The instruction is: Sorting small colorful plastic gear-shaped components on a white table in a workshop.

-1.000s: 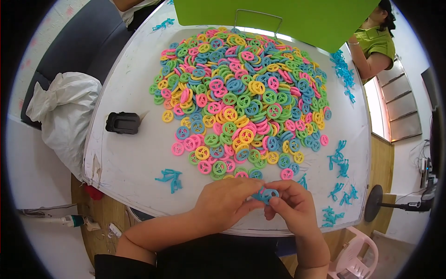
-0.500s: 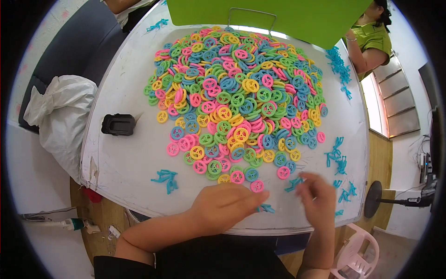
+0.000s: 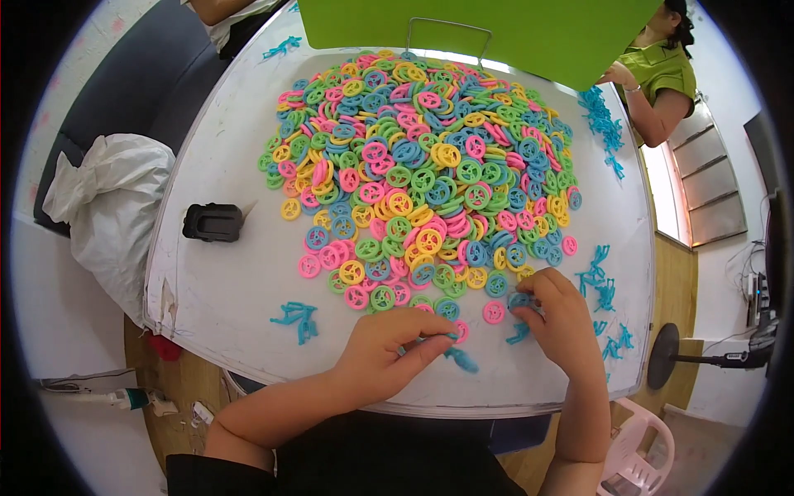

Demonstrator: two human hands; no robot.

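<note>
My left hand [image 3: 382, 351] pinches a small teal plastic piece [image 3: 461, 358] that sticks out past its fingertips to the right; its outer end is blurred. The fingers of my right hand [image 3: 564, 324] are closed on a blue spoked plastic wheel [image 3: 518, 301] at the near edge of the heap. Just under those fingertips lies another teal piece [image 3: 518, 334], partly covered by the hand. A loose pink wheel [image 3: 494, 312] rests between my hands. Beyond them spreads a large heap of pink, yellow, green and blue wheels [image 3: 399, 176].
Teal pieces [image 3: 296, 321] lie at the left front, with more teal pieces [image 3: 606, 293] along the right edge. A black plastic tray [image 3: 212, 223] sits at left. Across the far side stands a green board [image 3: 538, 37]. A person in green [image 3: 657, 78] is at the far right.
My right hand has moved forward and taken hold of the blue wheel. My left hand has turned, bringing the teal piece into fuller view. The pink wheel has shifted slightly left.
</note>
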